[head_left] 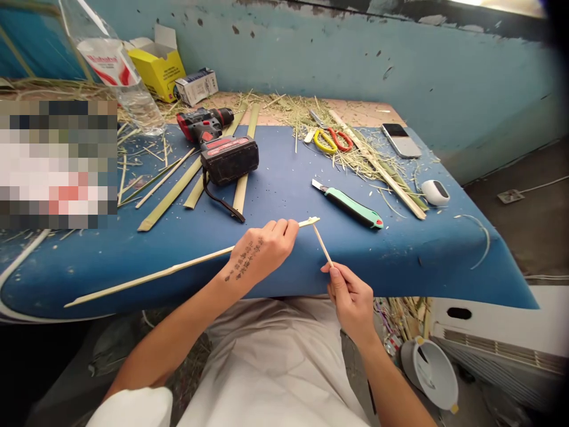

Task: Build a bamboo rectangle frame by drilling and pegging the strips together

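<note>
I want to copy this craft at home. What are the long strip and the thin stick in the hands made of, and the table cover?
Long strip: apparently split bamboo, pale, matte, flat, with green-skinned strips lying nearby. Thin stick: likely the same bamboo, pale, unfinished. Table cover: looks like blue foam or felt matting, dull, with a soft rounded edge; the exact material is unclear.

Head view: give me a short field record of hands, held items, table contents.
left hand: left hand pinches a long pale bamboo strip near its right end, strip lying across the blue table edge
right hand: right hand holds a thin short bamboo stick, its tip up near the strip's end
nearest tool: green-handled utility knife, untouched
further back: red and black cordless drill; yellow and red scissors; smartphone; loose bamboo slats
</note>
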The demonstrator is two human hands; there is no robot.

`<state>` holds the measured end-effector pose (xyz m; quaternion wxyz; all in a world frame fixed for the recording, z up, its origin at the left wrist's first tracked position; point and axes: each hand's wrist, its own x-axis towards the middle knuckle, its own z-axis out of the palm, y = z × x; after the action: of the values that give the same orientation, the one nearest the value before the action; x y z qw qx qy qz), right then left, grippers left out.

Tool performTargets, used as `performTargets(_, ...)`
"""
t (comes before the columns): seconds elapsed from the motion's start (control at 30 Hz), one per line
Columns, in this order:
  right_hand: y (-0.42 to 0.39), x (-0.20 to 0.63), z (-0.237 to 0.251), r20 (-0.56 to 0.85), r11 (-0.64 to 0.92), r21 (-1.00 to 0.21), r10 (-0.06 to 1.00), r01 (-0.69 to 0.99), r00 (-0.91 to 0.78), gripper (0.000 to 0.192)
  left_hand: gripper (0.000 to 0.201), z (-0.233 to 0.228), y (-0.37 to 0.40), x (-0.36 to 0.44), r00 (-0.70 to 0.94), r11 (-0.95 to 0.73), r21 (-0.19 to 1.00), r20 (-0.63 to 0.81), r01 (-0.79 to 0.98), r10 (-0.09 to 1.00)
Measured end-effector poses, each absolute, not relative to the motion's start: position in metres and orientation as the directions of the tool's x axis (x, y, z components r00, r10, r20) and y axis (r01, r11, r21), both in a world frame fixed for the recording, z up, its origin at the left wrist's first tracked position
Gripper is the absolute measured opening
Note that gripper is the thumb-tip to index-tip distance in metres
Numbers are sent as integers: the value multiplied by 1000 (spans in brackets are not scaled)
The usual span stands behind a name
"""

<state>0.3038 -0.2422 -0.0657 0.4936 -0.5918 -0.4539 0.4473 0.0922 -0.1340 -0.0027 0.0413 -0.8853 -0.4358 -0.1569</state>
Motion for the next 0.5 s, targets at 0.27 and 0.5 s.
performTargets(0.27, -244, 298, -65, -99, -110, -993, 975, 45, 198, 35, 27, -7, -139, 89, 587, -620, -2, 324, 785, 742)
performTargets(0.5, -235, 278, -50, -183, -188, -982, 974, 23, 133, 42, 25, -7, -121, 99, 398, -431, 25, 338, 902, 853)
